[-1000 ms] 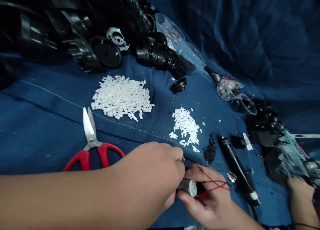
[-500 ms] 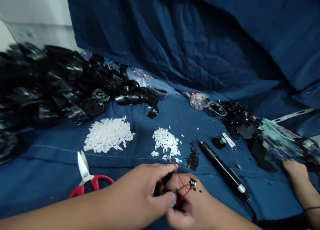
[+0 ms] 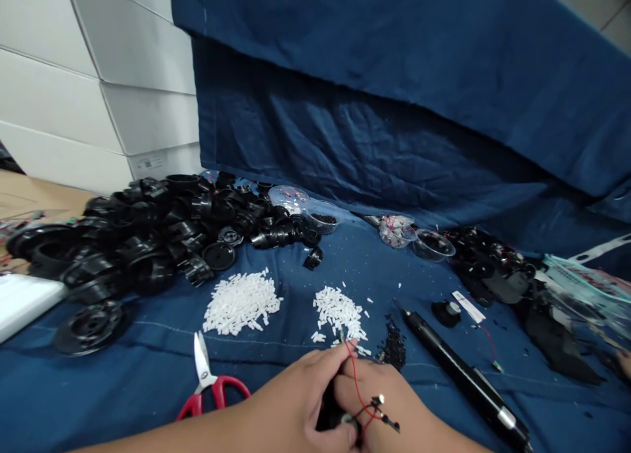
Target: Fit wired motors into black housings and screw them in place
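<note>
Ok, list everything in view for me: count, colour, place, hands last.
Cloth: at least one, blue, beneath and behind
Cartons: several, white, stacked back left
Slab: one, white, left edge
Round plastic parts: many, black, heaped left
Tubs: at least four, clear, back
Small plastic pieces: two piles, white, centre
Tiny bits: one pile, black, right of centre
Scissors: one, red handles, front left
Electric screwdriver: one, black, front right
Flat strip: one, white, right
Sheet scraps: several, black, right
Teal container: one, teal, far right
Wired part: one, red and black leads, front centre, mostly hidden
Co-worker's hand: one, right edge, cut off
Left hand: one, bare, front centre, on that part
Right hand: one, bare, curled against the left
</note>
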Tool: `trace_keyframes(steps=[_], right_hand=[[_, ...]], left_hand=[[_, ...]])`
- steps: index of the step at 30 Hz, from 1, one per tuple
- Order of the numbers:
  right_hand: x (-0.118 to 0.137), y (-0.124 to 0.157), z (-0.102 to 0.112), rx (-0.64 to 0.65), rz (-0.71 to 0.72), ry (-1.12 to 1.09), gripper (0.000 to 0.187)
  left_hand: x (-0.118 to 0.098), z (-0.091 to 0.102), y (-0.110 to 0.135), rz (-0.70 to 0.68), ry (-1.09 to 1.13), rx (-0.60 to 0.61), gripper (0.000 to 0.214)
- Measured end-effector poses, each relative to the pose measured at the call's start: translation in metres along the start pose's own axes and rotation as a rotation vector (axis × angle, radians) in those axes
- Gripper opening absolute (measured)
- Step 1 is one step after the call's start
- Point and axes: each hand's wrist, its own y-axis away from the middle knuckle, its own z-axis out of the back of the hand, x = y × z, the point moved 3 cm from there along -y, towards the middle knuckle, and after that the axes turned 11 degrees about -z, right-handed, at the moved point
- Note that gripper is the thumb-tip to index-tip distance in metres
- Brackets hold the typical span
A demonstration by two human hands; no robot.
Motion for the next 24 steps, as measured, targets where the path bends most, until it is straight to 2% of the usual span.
trace_keyframes(steps=[4,8,10,17,21,24], right_hand=[[0.002,-0.005,-0.005,0.051,-0.007,0.060,0.017],[0.005,-0.009,-0.006,0.091,0.013,0.100,0.019],[0.006,-0.011,-0.005,0.099,0.032,0.114,0.019],[0.004,-0.013,-0.011,0.070,0.111,0.158,0.031],[-0.002,-0.010,-0.022,0.020,0.132,0.204,0.041],[-0.008,-0.005,-0.037,0.005,0.148,0.214,0.040]], left_hand=[[-0.005,0.004,-0.001,0.029,0.080,-0.019,0.087],[-0.005,0.002,0.001,0.127,0.334,0.033,0.093],[-0.003,-0.001,0.003,0.120,0.402,0.048,0.089],[0.010,-0.007,0.006,0.086,0.363,-0.035,0.080],[0.024,-0.007,-0.004,0.062,0.249,0.057,0.078],[0.034,-0.006,-0.007,0.043,0.215,0.107,0.075]])
